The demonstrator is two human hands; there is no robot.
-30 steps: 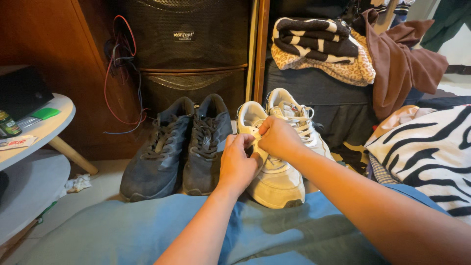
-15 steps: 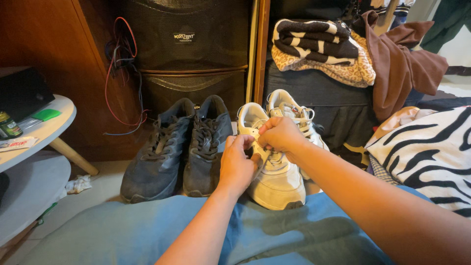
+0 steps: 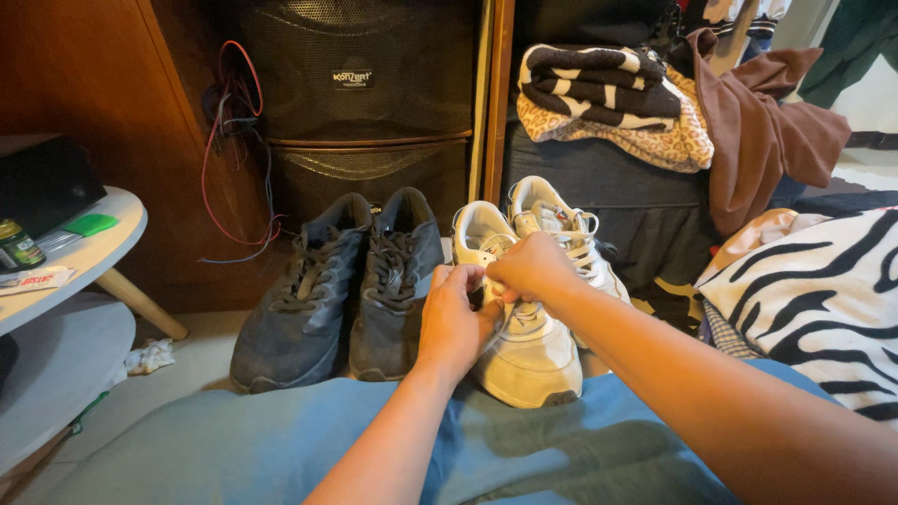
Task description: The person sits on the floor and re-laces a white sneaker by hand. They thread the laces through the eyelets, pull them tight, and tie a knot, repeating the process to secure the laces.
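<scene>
Two cream-white sneakers stand side by side on the floor; the nearer, left one has its toe against my blue-clad lap. My left hand and my right hand meet over its lacing, each pinching a pale lace between fingertips. The second white sneaker stands just behind my right hand. The laces themselves are mostly hidden by my fingers.
A pair of dark grey sneakers stands to the left. Behind are a black speaker cabinet with red and blue wires, a round white two-tier table at left, folded striped cloths, and a zebra-print cushion at right.
Both hands have slid a little lower and nearer along the white sneaker's lacing, still pinching the laces. The view has tilted slightly up.
</scene>
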